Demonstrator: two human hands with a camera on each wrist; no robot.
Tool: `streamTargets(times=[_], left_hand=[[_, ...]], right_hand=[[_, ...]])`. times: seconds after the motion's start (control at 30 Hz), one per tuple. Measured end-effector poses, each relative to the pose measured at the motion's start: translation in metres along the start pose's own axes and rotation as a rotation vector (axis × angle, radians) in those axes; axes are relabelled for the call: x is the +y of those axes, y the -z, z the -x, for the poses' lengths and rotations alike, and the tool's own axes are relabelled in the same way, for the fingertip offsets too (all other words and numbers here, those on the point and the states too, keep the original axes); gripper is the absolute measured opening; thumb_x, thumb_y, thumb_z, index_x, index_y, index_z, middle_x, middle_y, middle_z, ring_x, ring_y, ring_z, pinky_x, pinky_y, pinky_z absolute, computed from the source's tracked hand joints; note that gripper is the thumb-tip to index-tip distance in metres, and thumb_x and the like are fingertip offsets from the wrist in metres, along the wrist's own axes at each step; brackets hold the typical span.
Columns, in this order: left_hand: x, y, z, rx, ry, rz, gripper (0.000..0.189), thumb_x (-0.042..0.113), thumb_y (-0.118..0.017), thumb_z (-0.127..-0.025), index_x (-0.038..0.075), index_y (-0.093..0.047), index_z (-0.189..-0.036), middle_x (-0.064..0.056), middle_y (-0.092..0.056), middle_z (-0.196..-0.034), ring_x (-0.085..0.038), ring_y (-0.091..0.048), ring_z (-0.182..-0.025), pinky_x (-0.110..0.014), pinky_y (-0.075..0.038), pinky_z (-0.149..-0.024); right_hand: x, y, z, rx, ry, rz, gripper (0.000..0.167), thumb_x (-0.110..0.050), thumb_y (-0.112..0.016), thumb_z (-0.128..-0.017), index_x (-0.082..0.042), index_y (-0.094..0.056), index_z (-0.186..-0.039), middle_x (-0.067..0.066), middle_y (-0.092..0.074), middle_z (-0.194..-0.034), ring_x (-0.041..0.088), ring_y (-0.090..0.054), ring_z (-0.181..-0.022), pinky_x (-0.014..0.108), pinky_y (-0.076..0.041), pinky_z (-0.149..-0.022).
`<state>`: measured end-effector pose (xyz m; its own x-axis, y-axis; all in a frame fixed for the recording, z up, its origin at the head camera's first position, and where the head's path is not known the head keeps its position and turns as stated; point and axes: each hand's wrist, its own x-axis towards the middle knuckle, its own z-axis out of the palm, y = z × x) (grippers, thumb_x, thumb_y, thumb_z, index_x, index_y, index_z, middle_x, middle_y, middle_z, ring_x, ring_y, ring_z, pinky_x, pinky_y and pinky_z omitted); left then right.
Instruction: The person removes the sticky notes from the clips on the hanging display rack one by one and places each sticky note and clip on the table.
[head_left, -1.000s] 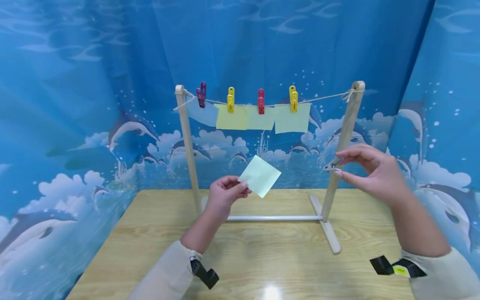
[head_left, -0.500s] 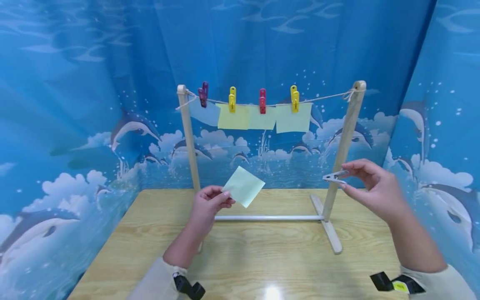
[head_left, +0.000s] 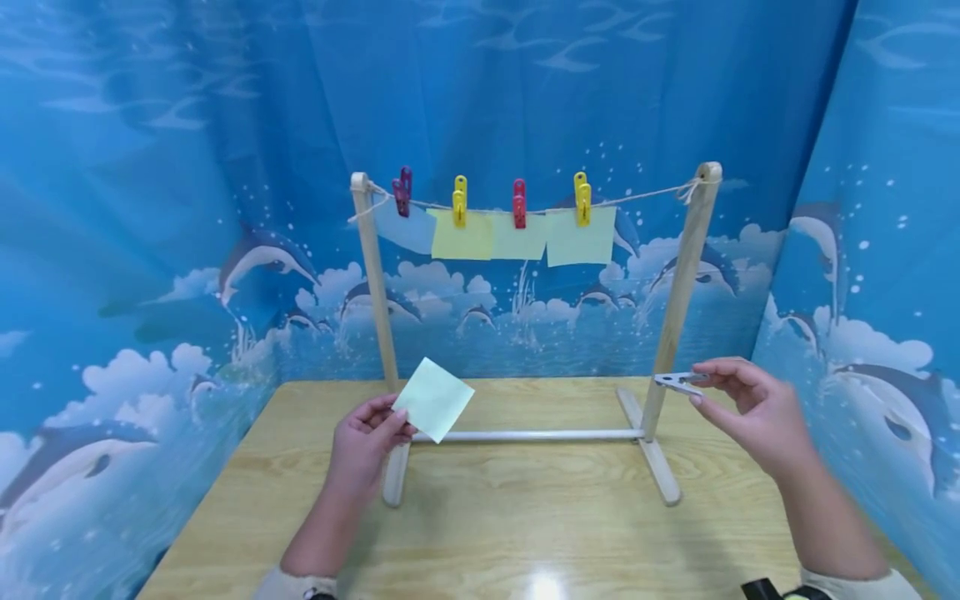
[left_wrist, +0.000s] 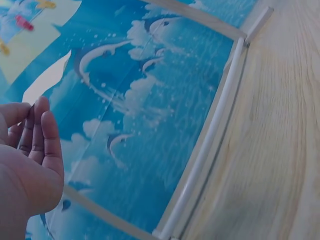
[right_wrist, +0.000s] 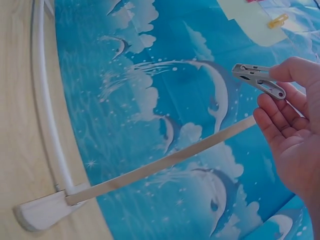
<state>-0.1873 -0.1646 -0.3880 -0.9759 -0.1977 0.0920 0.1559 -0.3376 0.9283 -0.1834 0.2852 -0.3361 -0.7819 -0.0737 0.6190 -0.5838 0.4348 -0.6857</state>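
Between thumb and fingers, my left hand (head_left: 365,440) pinches a pale green square sticky note (head_left: 435,400) by its left corner, in front of the rack's left post. The left wrist view shows that note (left_wrist: 47,80) nearly edge-on. My right hand (head_left: 757,412) pinches a grey clothespin (head_left: 678,381) by its handles near the right post; in the right wrist view the clothespin (right_wrist: 257,80) points away from the fingers. Above, a string (head_left: 652,195) carries several paper notes, held by a purple clothespin (head_left: 402,193), yellow ones and a red clothespin (head_left: 519,205).
The wooden rack has a left post (head_left: 377,283), a right post (head_left: 686,271) and a white bar (head_left: 525,436) low between them. It stands on a wood-grain table (head_left: 510,517). A blue dolphin-print curtain (head_left: 480,100) surrounds the table.
My left hand has moved left and down with the sticky note. The right hand has lowered with the clothespin. The notes on the string have not changed.
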Motion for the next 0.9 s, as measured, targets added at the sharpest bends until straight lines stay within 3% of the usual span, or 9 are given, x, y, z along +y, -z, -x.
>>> streamTargets(times=[0.2, 0.47, 0.53, 0.77, 0.9], left_hand=[[-0.003, 0.019, 0.005, 0.005, -0.051, 0.043, 0.024, -0.007, -0.066, -0.089, 0.015, -0.073, -0.094, -0.005, -0.066, -0.076, -0.014, -0.066, -0.063, -0.027, -0.059, -0.064], [-0.007, 0.040, 0.008, 0.059, -0.091, 0.067, 0.028, -0.012, -0.065, -0.086, 0.014, -0.075, -0.090, -0.004, -0.069, -0.075, -0.014, -0.067, -0.063, -0.025, -0.058, -0.062], [-0.008, 0.046, 0.007, 0.087, -0.091, 0.051, 0.028, -0.012, -0.066, -0.086, 0.014, -0.075, -0.089, -0.004, -0.070, -0.076, -0.014, -0.067, -0.063, -0.025, -0.058, -0.062], [-0.010, 0.060, 0.009, 0.164, -0.072, 0.050, 0.026, -0.012, -0.066, -0.086, 0.012, -0.075, -0.089, -0.003, -0.072, -0.079, -0.014, -0.068, -0.064, -0.024, -0.058, -0.062], [-0.010, 0.066, 0.011, 0.190, -0.067, 0.070, 0.025, -0.013, -0.066, -0.086, 0.010, -0.074, -0.089, -0.003, -0.072, -0.080, -0.014, -0.068, -0.065, -0.024, -0.058, -0.063]], right_hand=[[0.011, 0.000, 0.013, 0.011, -0.090, -0.042, 0.032, 0.014, -0.066, -0.085, 0.010, -0.060, -0.116, -0.006, -0.065, -0.108, 0.006, -0.061, -0.096, 0.011, -0.050, -0.081], [0.024, 0.004, 0.021, 0.039, -0.158, -0.233, 0.033, 0.015, -0.065, -0.085, 0.003, -0.063, -0.116, -0.005, -0.066, -0.108, 0.004, -0.064, -0.096, 0.012, -0.052, -0.080], [0.027, 0.005, 0.022, 0.048, -0.193, -0.258, 0.033, 0.012, -0.066, -0.086, -0.002, -0.065, -0.115, -0.006, -0.067, -0.108, 0.002, -0.064, -0.095, 0.012, -0.052, -0.079], [0.037, 0.009, 0.032, 0.098, -0.363, -0.370, 0.032, 0.003, -0.071, -0.087, -0.002, -0.064, -0.118, -0.008, -0.069, -0.103, 0.001, -0.066, -0.092, 0.015, -0.055, -0.074], [0.041, 0.007, 0.035, 0.145, -0.414, -0.405, 0.032, 0.001, -0.073, -0.086, -0.002, -0.065, -0.117, -0.008, -0.070, -0.101, 0.001, -0.066, -0.091, 0.016, -0.055, -0.074]])
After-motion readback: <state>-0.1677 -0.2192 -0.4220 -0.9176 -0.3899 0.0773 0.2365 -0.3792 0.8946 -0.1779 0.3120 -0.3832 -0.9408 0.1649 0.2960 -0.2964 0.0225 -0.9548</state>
